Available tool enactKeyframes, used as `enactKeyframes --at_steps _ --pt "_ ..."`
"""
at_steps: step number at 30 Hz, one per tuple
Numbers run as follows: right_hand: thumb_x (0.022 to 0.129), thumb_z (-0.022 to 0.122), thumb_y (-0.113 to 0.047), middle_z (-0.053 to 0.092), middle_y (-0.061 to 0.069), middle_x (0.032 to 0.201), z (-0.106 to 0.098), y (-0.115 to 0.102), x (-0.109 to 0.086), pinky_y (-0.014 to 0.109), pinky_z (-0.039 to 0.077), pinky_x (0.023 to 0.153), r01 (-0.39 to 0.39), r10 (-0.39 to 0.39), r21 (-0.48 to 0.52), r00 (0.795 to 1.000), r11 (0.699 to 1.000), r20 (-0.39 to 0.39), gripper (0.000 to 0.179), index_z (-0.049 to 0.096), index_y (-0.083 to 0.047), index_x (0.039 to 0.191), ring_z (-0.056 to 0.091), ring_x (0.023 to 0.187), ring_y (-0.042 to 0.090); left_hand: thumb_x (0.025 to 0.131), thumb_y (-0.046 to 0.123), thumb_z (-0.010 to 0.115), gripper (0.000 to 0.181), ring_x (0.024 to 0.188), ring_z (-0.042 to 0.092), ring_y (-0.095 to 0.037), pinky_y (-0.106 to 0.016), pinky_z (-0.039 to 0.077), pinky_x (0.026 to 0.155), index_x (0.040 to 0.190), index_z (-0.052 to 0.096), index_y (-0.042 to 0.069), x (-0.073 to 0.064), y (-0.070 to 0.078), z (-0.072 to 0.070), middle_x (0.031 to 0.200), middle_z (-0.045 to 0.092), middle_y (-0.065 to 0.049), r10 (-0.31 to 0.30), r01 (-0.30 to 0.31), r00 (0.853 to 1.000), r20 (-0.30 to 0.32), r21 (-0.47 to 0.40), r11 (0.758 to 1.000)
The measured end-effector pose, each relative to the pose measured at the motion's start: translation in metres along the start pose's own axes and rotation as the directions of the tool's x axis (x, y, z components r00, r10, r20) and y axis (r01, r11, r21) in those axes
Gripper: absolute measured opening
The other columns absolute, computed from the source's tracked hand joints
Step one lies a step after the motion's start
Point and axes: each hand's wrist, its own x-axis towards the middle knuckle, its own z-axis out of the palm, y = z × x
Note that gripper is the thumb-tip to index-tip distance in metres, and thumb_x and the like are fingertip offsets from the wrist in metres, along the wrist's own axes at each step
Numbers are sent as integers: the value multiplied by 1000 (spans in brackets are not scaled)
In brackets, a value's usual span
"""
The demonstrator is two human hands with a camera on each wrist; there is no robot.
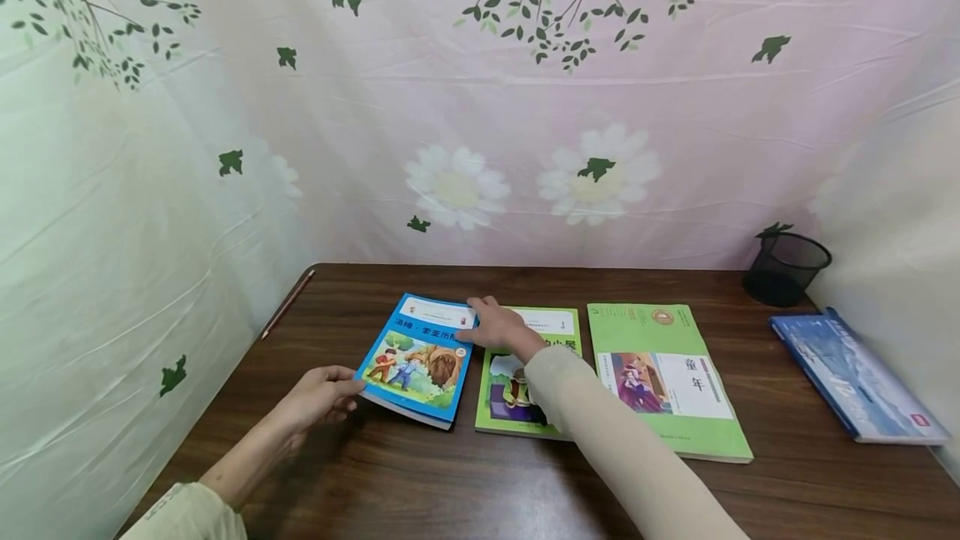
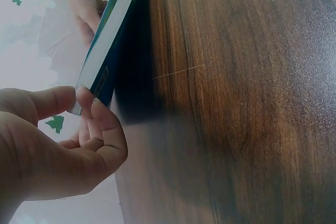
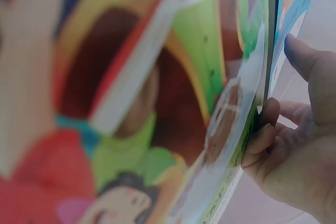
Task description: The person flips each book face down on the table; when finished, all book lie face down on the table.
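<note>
A blue-covered storybook [image 1: 415, 361] is held at a slant over the table between both hands. My left hand [image 1: 321, 398] pinches its lower left corner between thumb and fingers; in the left wrist view the book's white page edge [image 2: 108, 38] rises from that pinch. At the upper right edge, my right hand [image 1: 498, 327] grips the same book, its thumb on the cover in the right wrist view. Right beside it lies a green-bordered storybook [image 1: 510, 423], partly hidden under the right hand and sleeve. Farther right lies a larger light green book [image 1: 637, 327].
A blue-and-white book [image 1: 858, 377] lies at the table's right side. Behind it stands a black mesh pen holder [image 1: 783, 269]. A pencil [image 1: 288, 304] lies along the left edge of the brown wooden table [image 1: 420, 490]. Patterned cloth [image 1: 480, 107] hangs around the back and sides.
</note>
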Motion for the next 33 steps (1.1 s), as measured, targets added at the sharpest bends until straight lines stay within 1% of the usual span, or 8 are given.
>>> enactKeyframes --at_steps 11,19,33 --pt "94 62 -54 30 11 163 0 1 -1 55 41 110 9 -9 5 1000 1000 -1 80 29 -19 158 44 141 35 97 23 63 42 81 63 -20 -35 55 72 125 55 -7 0 0 1 98 65 -12 4 -3 999 -39 28 1000" --pt "95 61 -55 29 11 163 0 1 -2 55 40 112 13 -13 15 1000 1000 1 80 29 -19 158 42 142 35 96 22 63 41 81 62 -21 -36 54 72 123 56 -8 -2 -1 0 97 65 -13 41 -38 998 -57 61 997" --pt "95 60 -55 29 11 164 0 1 -1 54 40 112 16 -16 6 1000 1000 -2 81 28 -18 159 42 143 35 97 20 60 39 82 61 -20 -37 54 73 123 56 -9 -2 3 -2 99 65 -12 80 -72 994 -77 95 993"
